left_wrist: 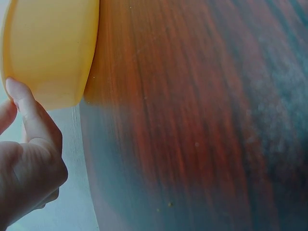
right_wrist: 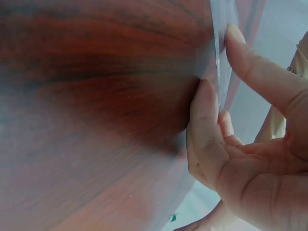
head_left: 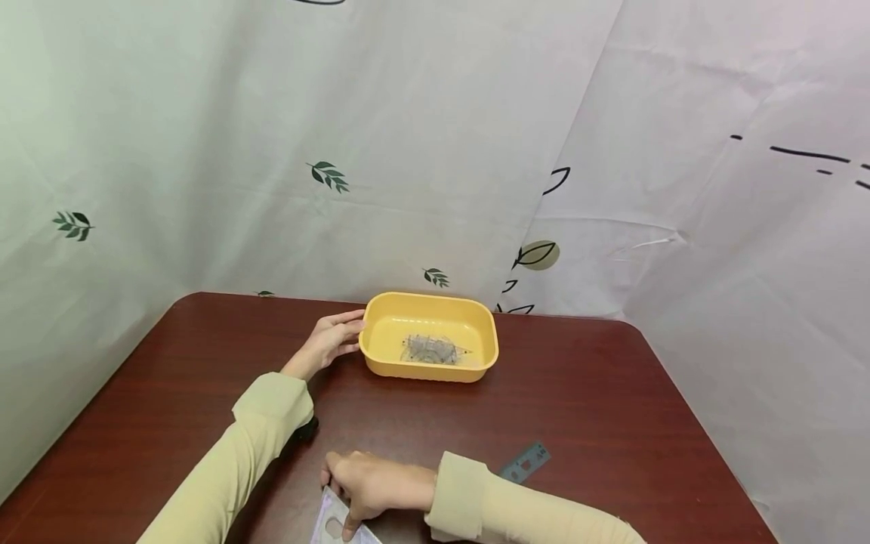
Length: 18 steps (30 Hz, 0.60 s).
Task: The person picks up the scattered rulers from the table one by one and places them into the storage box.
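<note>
A yellow plastic basin (head_left: 382, 369) stands near the far edge of the table, with several clear plastic pieces (head_left: 432, 350) lying inside it. At its left end my left hand (head_left: 328, 341) holds the rim; the left wrist view shows fingertips (left_wrist: 19, 89) on the edge of the basin (left_wrist: 53, 53). Close to the near side, my right hand (head_left: 372, 482) pinches a clear set square (head_left: 325, 521) with a round hole in it. The right wrist view has this set square (right_wrist: 220, 62) edge-on between thumb and fingers. Its lower part is out of the head view.
A grey-green ruler with cut-outs (head_left: 525, 462) lies on the dark red table (head_left: 612, 423), partly hidden behind the right sleeve (head_left: 516, 508). Behind the table hangs a pale cloth (head_left: 435, 136) with leaf prints.
</note>
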Available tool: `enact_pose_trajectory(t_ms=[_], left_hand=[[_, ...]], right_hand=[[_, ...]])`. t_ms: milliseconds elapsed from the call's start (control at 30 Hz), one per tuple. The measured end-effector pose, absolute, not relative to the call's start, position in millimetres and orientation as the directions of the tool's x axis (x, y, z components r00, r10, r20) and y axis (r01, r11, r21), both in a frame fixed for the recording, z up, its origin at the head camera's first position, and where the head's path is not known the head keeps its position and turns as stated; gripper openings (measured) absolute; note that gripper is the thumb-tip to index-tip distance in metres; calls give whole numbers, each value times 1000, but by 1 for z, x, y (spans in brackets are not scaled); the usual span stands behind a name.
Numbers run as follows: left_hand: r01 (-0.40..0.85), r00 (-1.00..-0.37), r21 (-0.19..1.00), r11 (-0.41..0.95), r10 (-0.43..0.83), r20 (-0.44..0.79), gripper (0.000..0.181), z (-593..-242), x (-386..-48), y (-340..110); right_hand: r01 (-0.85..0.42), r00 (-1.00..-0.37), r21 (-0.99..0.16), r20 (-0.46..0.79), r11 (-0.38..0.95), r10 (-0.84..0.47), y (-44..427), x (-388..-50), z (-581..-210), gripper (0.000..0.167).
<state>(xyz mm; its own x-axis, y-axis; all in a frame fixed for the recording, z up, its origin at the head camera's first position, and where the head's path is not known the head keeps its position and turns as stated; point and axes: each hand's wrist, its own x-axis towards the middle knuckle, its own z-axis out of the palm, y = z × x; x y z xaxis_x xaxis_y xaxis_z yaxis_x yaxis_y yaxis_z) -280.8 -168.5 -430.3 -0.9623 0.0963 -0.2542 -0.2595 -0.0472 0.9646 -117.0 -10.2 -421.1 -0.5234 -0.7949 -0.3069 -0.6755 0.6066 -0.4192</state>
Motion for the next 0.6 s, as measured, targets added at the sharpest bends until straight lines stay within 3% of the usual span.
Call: enact_pose_trajectory(t_ms=[200, 400, 500, 600], left_hand=[[-252, -964, 967, -44, 98, -247, 54, -429, -281, -168], [-263, -962, 964, -42, 91, -258, 54, -428, -279, -167], [-266, -962, 963, -49, 80, -261, 53, -428, -278, -167], [-265, -962, 963, -50, 75, -261, 52, -427, -277, -167]], right_hand=[[-590, -526, -557, -285, 585, -801, -6, -121, -421, 54], [-203, -482, -840, -361, 502, -798, 0, -128, -423, 38], [-45, -451, -886, -395, 462, -801, 3, -135, -421, 37], [15, -439, -894, -408, 448, -801, 6, -143, -416, 37]])
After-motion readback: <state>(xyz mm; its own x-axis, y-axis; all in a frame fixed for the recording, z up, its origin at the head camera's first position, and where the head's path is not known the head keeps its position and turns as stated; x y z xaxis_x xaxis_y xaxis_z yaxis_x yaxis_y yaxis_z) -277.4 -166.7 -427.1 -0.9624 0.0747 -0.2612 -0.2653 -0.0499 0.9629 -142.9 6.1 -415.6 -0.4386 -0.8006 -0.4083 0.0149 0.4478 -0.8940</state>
